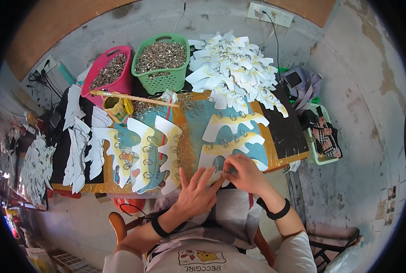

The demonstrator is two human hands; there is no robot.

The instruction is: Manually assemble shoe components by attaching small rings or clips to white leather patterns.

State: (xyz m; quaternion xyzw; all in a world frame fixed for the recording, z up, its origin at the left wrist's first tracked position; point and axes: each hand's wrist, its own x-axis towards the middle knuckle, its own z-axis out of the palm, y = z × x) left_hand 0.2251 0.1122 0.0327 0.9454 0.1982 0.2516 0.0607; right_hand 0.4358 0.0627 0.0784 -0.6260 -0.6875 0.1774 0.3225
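Observation:
My left hand (196,193) lies at the table's near edge with its fingers spread, pressing lightly by a white scalloped piece (209,159). Close beside it, my right hand (244,175) is closed in a pinch over the same piece. Whatever sits between its fingertips is too small to make out. Above that piece lies another white piece with a yellowish glue band (221,122) and metal rings on it. To the left are three similar white pieces, among them one with rings along its edge (167,148).
A pink basket (125,52) and a green basket (141,76) hold metal rings at the back. A glue-stained pot (116,109) has a wooden stick (139,98) across it. Ringed white pieces (237,68) are heaped at the back right; plain ones (75,157) lie left.

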